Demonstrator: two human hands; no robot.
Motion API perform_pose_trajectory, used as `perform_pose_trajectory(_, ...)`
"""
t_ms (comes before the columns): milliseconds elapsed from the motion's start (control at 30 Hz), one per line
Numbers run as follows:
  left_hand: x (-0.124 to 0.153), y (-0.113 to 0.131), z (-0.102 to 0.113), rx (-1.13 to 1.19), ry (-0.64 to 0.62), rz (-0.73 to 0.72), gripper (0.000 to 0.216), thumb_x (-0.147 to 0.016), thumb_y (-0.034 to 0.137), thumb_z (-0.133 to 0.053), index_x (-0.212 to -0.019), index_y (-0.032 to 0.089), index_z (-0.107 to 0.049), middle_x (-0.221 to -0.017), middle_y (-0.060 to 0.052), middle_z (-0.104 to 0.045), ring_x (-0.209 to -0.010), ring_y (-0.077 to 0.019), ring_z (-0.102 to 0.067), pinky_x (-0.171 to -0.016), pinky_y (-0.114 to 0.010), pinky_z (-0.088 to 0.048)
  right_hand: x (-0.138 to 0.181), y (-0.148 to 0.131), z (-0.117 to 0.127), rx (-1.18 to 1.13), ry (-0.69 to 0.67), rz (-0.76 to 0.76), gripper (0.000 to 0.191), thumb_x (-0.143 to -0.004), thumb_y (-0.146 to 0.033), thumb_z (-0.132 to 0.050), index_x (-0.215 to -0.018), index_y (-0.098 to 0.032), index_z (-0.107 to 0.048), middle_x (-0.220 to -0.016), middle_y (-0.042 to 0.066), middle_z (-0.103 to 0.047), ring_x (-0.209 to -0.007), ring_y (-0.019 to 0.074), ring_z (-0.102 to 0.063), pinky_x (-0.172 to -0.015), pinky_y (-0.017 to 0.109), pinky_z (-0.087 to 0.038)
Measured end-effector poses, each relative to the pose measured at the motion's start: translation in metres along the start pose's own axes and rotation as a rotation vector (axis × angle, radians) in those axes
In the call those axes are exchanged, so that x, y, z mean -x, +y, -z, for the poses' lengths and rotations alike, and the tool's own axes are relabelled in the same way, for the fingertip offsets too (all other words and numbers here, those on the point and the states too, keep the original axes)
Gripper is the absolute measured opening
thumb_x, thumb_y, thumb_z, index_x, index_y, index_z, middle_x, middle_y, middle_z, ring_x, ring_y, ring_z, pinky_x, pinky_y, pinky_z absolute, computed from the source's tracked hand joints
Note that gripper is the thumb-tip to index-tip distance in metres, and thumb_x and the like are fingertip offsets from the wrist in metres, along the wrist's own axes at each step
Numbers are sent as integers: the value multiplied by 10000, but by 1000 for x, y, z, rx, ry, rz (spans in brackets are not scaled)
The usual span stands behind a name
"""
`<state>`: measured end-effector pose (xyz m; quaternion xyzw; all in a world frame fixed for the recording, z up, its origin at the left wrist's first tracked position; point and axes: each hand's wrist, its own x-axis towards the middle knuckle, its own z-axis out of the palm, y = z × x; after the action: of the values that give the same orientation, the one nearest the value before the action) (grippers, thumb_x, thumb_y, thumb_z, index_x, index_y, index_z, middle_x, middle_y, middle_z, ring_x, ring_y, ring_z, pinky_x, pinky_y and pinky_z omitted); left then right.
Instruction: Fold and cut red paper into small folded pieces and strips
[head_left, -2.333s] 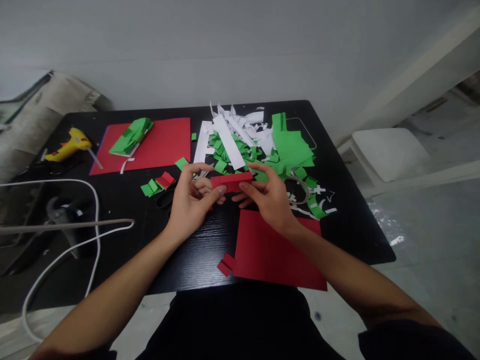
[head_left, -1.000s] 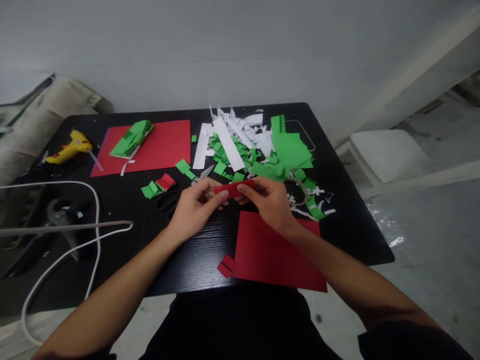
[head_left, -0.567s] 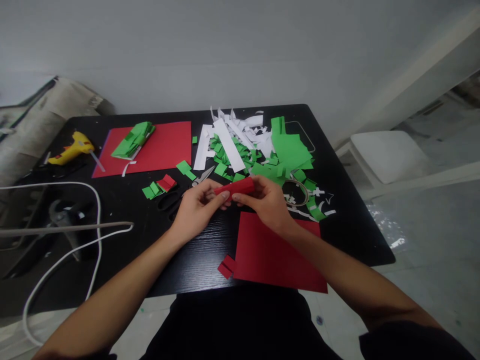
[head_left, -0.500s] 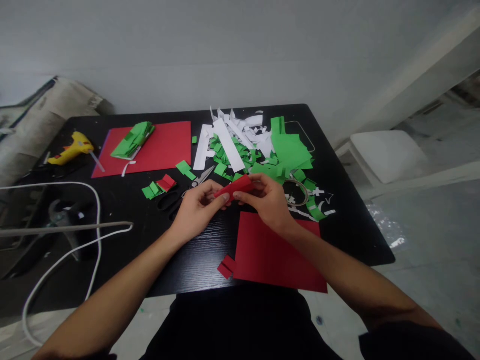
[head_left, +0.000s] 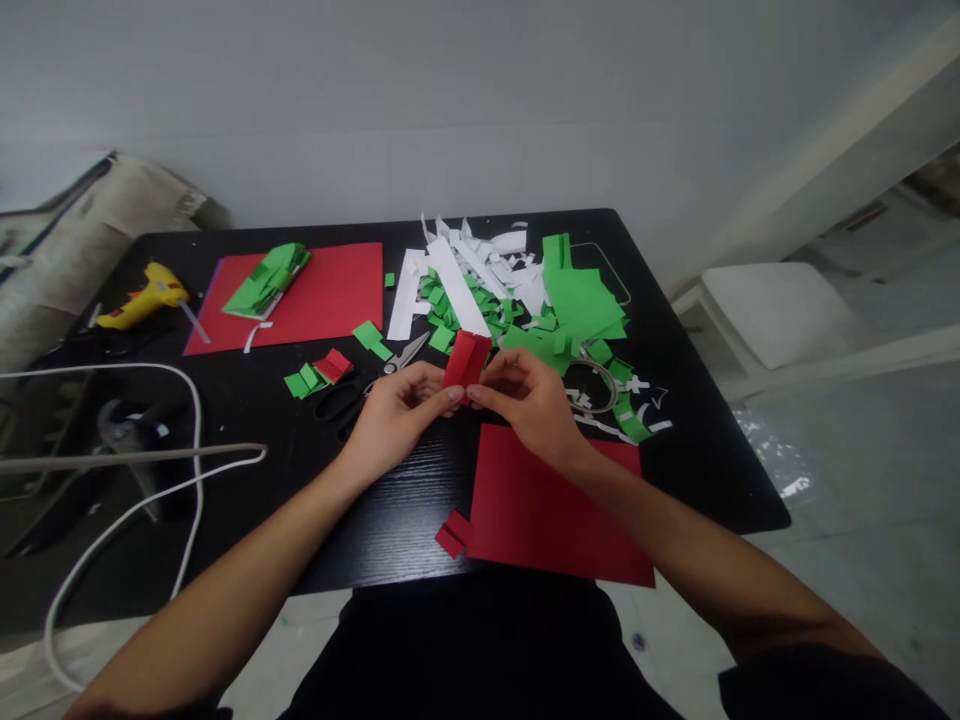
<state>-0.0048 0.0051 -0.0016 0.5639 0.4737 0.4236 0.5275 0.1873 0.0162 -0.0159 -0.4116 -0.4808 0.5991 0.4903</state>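
Between both hands, above the black table, stands a folded red paper strip (head_left: 467,360), tilted nearly upright with a crease along it. My left hand (head_left: 401,412) pinches its lower left edge with thumb and fingers. From the other side, my right hand (head_left: 529,402) closes on its lower right edge, thumb in front. A large red paper sheet (head_left: 555,515) lies under my right forearm. At that sheet's left edge rests a small folded red piece (head_left: 454,534). Black-handled scissors (head_left: 341,402) lie just left of my left hand, partly hidden by it.
Green and white paper scraps (head_left: 465,290) pile up beyond the hands, beside a tape roll (head_left: 592,387). At the back left, a green folded bundle (head_left: 268,280) lies on a red sheet (head_left: 341,290). A yellow glue gun (head_left: 146,298) and a white cable (head_left: 199,450) occupy the left.
The red paper strip has turned from lying sideways between the hands to standing nearly upright. Both hands have kept about the same place, with fingers shifted to its lower end.
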Motion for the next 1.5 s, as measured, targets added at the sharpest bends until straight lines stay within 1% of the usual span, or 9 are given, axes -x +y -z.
perform_pose_trajectory(100,1,0,0,-43,67,-97,252,-870,325,-803,-1050,193,-686,-905,-30,-750,-808,-152,-704,-751,-285,-561,0,-4,-1,0,17,22,404,-695,-411,-951,-850,-227,-625,-811,-19,-708,-727,157,-708,-772,356,-641)
perform_pose_trajectory(233,2,-1,2,-116,83,-163,202,-900,318,-773,-1014,200,-655,-897,-20,-714,-801,-142,-685,-734,-272,-552,0,-8,-1,36,35,41,378,-698,-420,-945,-866,-229,-666,-827,-4,-723,-721,162,-692,-756,365,-644)
perform_pose_trajectory(433,2,2,3,-200,48,-152,115,-934,315,-715,-946,208,-675,-856,-6,-718,-741,-129,-669,-709,-265,-552,1,-7,0,54,4,70,300,-748,-403,-910,-862,-230,-693,-848,-4,-704,-772,164,-685,-718,330,-642)
perform_pose_trajectory(667,1,0,4,-184,106,-136,156,-897,329,-761,-918,188,-698,-770,-4,-680,-673,-128,-613,-631,-264,-505,1,-2,1,15,-114,8,333,-731,-370,-932,-955,-235,-726,-964,18,-787,-922,196,-754,-921,395,-636)
perform_pose_trajectory(800,1,-2,2,-104,133,-161,232,-877,286,-790,-1037,200,-647,-817,8,-690,-717,-126,-647,-682,-259,-533,1,-3,0,-8,-100,2,337,-724,-402,-937,-931,-234,-731,-941,19,-791,-893,199,-759,-886,399,-656)
perform_pose_trajectory(1033,3,0,2,-96,57,-193,159,-932,278,-732,-1042,210,-638,-897,-12,-707,-742,-128,-681,-700,-265,-597,2,-7,0,20,-14,17,290,-699,-424,-948,-840,-247,-767,-841,-4,-769,-798,181,-733,-822,389,-671)
perform_pose_trajectory(1200,3,1,3,-86,11,-217,135,-944,255,-702,-1053,211,-636,-841,-8,-721,-731,-138,-707,-713,-275,-608,2,-6,2,60,-14,11,227,-724,-381,-929,-871,-255,-810,-850,7,-803,-806,193,-758,-847,401,-663)
perform_pose_trajectory(1333,4,2,5,-76,-13,-193,62,-933,219,-683,-992,198,-679,-785,-12,-732,-688,-136,-705,-664,-260,-572,2,-6,2,27,-53,10,190,-728,-349,-927,-870,-268,-829,-861,4,-813,-823,191,-768,-878,404,-655)
perform_pose_trajectory(1500,1,5,7,-77,27,-168,64,-895,222,-687,-870,205,-743,-794,-17,-714,-636,-125,-611,-574,-250,-469,2,-7,4,49,-67,3,174,-730,-312,-915,-885,-279,-843,-912,8,-823,-877,208,-769,-903,426,-649)
